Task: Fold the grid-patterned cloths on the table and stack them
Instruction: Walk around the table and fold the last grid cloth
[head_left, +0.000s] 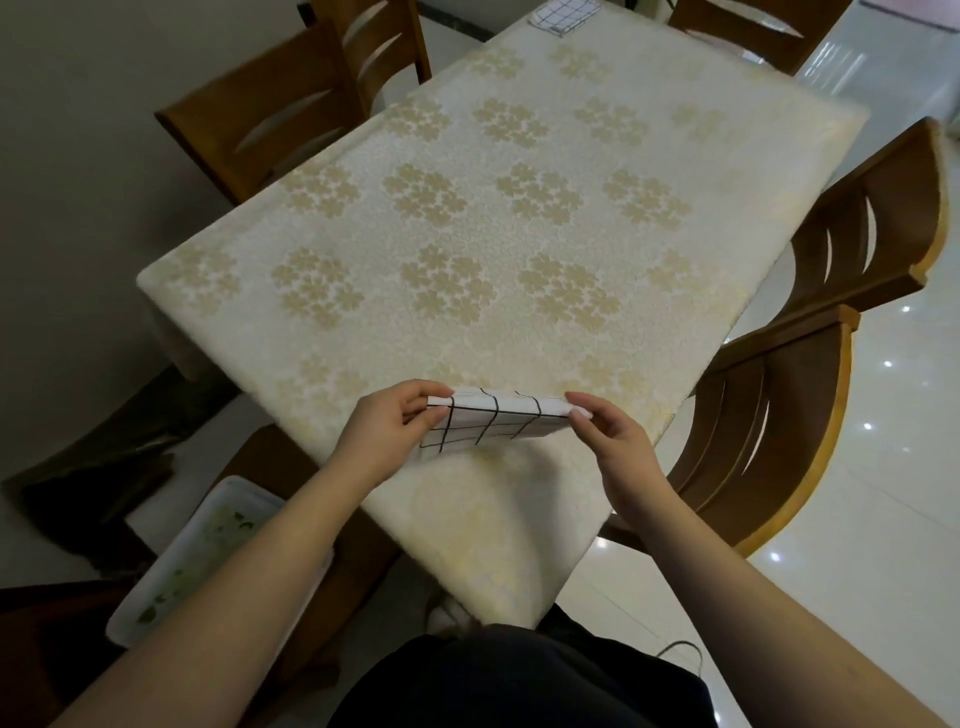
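Holding a folded grid-patterned cloth (493, 421) just above the near end of the table (467, 218), left hand (387, 428) pinching its left edge, thumb on top and fingers curled beneath, right hand (613, 447) pinching its right edge the same way with fingertips (579, 410) closed on the fold. Both grips tight on the fabric, nothing else in either hand. Cloth white with thin black lines, doubled into a narrow rectangle, its upper layers level between the hands and a lower flap drooping toward the tabletop, casting a soft shadow there. Table covered by a cream tablecloth (519, 291) with gold flower clusters, draped over the near corner. Lying at the far end of the table, well apart from the hands, a second grid-patterned cloth (563, 13), only partly in view at the top edge. Set around the table, wooden chairs: two on the right (779, 415), two on the left (270, 104), one at the far right corner. Resting low on the left, below the left forearm, a white plastic tray (197, 551) with green bits inside. Glossy pale floor tiles (883, 467) on the right, dotted with light reflections.
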